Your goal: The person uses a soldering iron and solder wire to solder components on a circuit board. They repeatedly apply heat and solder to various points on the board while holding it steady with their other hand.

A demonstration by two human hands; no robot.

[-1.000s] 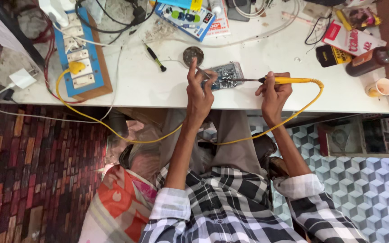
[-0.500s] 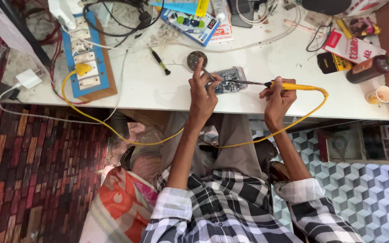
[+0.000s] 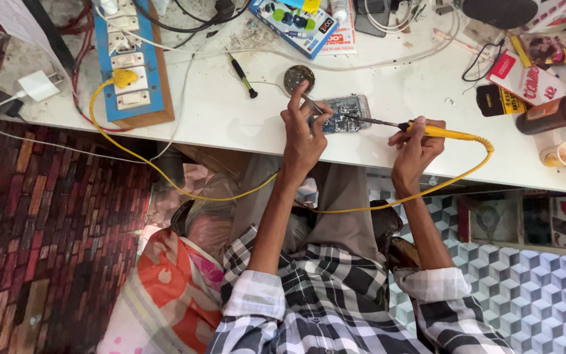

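Head view shows the right hand gripping a yellow soldering iron, tip on the opened phone (lying on the white table); the left hand pinches tweezers over it.

Glossy yellow plastic soldering iron, matt white table, seemingly metal-shielded circuit board.

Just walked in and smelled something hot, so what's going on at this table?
A person seated at the white table is soldering. The right hand holds a yellow-handled soldering iron, its tip reaching onto an opened phone lying flat near the table's edge. The left hand holds thin tweezers over the same phone. The iron's yellow cord loops down to a switchboard.
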